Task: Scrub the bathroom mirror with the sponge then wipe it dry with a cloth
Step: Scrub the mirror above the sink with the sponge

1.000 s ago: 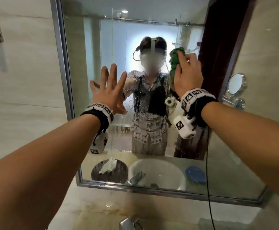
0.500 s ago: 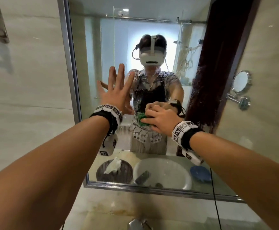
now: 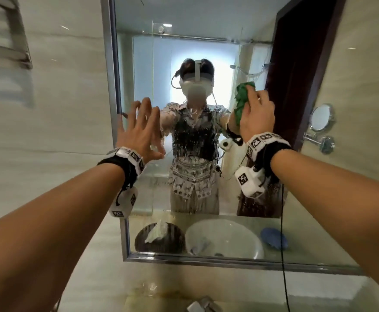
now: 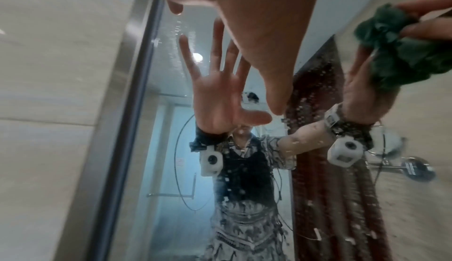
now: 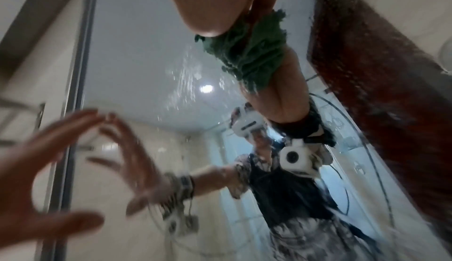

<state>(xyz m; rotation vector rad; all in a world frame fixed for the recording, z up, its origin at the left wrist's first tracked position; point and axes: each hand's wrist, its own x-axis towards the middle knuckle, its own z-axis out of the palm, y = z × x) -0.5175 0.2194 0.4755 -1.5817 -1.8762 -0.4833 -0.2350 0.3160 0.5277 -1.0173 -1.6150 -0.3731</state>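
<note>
The wall mirror [image 3: 139,52] has a steel frame and is spattered with foam and droplets across its middle. My right hand [image 3: 255,115] presses a crumpled green sponge [image 3: 242,100] flat against the glass at upper right, fingers curled over it; the sponge [image 5: 247,52] shows under my fingers in the right wrist view and the same sponge [image 4: 401,52] at the left wrist view's right edge. My left hand [image 3: 139,129] lies spread with straight fingers against the glass near the mirror's left frame, holding nothing.
In the mirror's reflection: a white basin [image 3: 224,239], a dark round tray with a white tissue [image 3: 159,237] and a blue cloth [image 3: 274,240]. A round shaving mirror [image 3: 321,118] on an arm juts from the right wall. A tap [image 3: 202,307] sits below.
My right hand swept the sponge from upper right down to the mirror's middle, then back up to the upper right. The left hand stayed spread on the glass.
</note>
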